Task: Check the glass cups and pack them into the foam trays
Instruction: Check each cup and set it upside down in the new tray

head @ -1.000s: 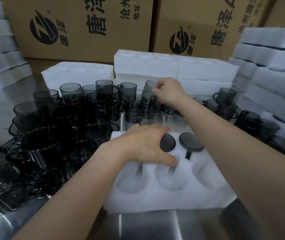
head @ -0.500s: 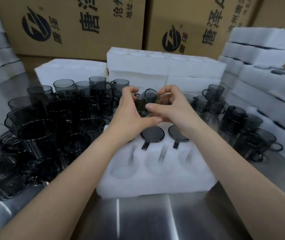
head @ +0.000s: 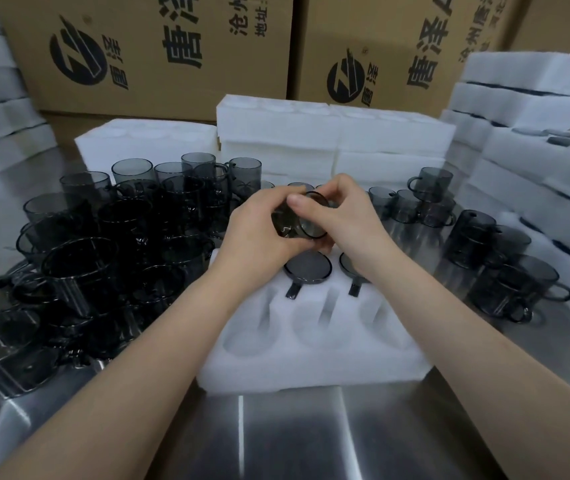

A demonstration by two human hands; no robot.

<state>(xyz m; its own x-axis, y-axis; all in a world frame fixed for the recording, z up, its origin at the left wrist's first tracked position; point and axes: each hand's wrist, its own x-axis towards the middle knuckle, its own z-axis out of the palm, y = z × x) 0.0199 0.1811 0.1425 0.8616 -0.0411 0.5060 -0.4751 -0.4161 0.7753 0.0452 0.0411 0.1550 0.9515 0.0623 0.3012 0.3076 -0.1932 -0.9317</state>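
A smoky grey glass cup (head: 302, 220) is held tilted above the far edge of a white foam tray (head: 314, 362). My left hand (head: 259, 230) grips its left side and my right hand (head: 342, 216) grips its right side, thumb over the rim. Two cups (head: 307, 268) sit upside down in the tray's far row, handles pointing toward me; the right one (head: 351, 270) is partly behind my right wrist. The near row of three pockets (head: 245, 341) holds nothing.
Several loose grey cups (head: 110, 244) crowd the steel table (head: 294, 438) on the left; a smaller cluster (head: 491, 258) stands on the right. Stacked foam trays (head: 332, 143) line the back and right side (head: 526, 109), with cardboard boxes (head: 158, 53) behind.
My right hand picked a cup from the far group and brought it nearer. My left hand left the tray and joined it; both now hold the cup, tilted over.
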